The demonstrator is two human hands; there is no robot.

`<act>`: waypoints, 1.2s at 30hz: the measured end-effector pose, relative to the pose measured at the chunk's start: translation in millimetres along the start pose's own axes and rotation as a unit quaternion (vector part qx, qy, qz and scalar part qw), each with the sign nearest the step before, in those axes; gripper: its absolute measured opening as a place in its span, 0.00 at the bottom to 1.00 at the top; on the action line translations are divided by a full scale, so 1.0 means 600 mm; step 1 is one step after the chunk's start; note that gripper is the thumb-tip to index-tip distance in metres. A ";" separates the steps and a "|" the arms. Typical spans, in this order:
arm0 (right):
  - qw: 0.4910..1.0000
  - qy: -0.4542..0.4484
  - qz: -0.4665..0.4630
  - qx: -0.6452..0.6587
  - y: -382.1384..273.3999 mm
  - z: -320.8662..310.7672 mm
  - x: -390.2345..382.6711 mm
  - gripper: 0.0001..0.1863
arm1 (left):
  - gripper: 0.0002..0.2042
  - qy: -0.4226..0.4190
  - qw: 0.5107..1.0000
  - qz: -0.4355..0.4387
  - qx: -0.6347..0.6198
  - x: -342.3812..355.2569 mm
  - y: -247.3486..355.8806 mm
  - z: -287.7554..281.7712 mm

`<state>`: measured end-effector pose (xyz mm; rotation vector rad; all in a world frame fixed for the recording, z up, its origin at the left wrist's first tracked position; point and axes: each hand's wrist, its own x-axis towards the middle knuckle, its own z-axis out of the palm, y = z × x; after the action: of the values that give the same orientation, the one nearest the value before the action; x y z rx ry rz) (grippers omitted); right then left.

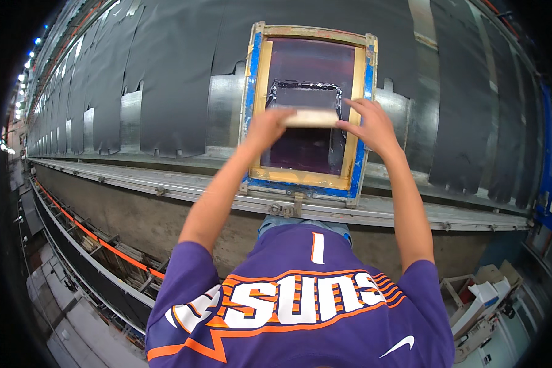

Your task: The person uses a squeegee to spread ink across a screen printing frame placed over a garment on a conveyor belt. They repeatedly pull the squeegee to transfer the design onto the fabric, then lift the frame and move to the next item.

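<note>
Over a framed screen (300, 176) at upper center, a left hand (267, 129) grips a pale bar (311, 119), the right hand (375, 127) splayed beside it.

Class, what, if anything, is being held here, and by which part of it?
A pale bar, blurred: the left hand holds its left end; the right hand is at its right end, though its grip is unclear.

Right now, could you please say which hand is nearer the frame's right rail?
Right: the right hand is over that rail; the left hand is across the frame, holding the pale bar.
</note>
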<state>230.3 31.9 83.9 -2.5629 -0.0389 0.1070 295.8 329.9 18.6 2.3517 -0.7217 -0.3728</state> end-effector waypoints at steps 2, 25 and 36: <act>0.997 -0.055 -0.010 -0.049 -0.033 -0.005 0.047 0.26 | 0.20 -0.042 0.999 0.007 0.015 0.089 0.016 -0.048; 0.994 0.105 -0.011 0.008 0.032 0.145 0.030 0.20 | 0.21 -0.016 0.997 -0.006 0.071 0.084 0.009 -0.001; 0.930 0.269 0.164 0.190 0.102 0.130 -0.112 0.28 | 0.23 0.012 0.998 0.052 0.025 -0.144 0.052 0.031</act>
<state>157.1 19.5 -10.2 -2.1079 0.5653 -0.4250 205.6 350.7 31.3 2.3504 -0.8464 -0.2837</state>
